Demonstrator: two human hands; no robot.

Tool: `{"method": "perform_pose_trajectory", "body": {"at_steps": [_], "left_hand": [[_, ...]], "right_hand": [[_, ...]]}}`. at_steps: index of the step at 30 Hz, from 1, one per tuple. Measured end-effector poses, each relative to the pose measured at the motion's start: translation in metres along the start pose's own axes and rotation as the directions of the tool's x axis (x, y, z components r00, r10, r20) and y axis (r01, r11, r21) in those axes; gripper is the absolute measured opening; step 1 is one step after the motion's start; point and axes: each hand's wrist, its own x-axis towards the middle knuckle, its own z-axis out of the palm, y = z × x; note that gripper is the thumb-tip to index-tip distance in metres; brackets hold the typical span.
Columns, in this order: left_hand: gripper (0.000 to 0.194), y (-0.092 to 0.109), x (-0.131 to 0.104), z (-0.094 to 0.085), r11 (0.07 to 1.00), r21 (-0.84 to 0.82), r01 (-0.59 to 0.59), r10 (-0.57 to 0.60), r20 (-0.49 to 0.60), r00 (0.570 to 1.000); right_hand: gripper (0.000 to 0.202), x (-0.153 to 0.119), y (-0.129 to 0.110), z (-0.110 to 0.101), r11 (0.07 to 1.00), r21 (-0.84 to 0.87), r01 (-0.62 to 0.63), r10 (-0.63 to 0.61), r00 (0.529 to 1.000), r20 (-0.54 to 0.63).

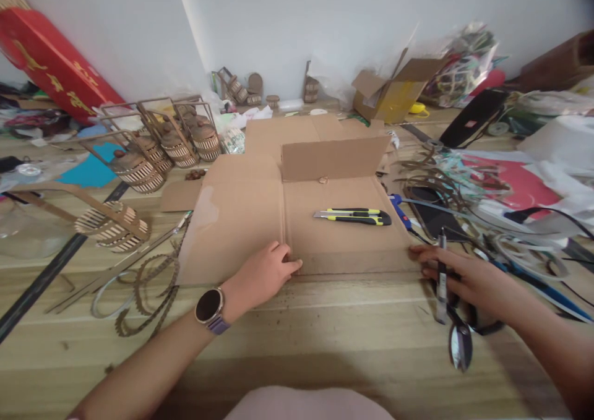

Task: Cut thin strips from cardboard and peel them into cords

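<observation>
A flattened cardboard box lies across the wooden table, with one flap standing up at its far side. My left hand is at the near edge of the cardboard, its bent fingers and thumb gripping it by the crease. A dark pen is held between the fingers of my right hand, whose fingertips touch the cardboard's right corner. Beneath that hand lies a pair of glasses, partly covered. On the cardboard rests a yellow-and-black utility knife with its blade out.
Several small woven baskets with handles stand at left, near curled brown strips. To the right are a blue glue gun, a phone, cords and blue-handled tool. An open carton stands by the wall.
</observation>
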Motion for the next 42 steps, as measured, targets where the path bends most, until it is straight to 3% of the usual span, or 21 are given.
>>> {"method": "perform_pose_trajectory", "body": {"at_steps": [7,23,42], "left_hand": [[0.032,0.000,0.001,-0.003,1.000,0.001,0.016,-0.016,0.033,0.999],[0.029,-0.002,0.001,-0.001,1.000,-0.008,-0.020,0.019,-0.025,0.999],[0.028,-0.003,0.003,0.002,0.999,0.033,-0.043,0.044,-0.025,0.999]], "right_hand": [[0.023,-0.002,-0.003,-0.001,0.995,0.061,0.079,-0.082,0.995,0.050],[0.027,-0.005,0.014,0.008,0.996,0.082,0.043,-0.048,0.997,0.059],[0.024,-0.002,0.009,0.002,0.995,0.079,0.056,-0.062,0.995,0.079]]}}
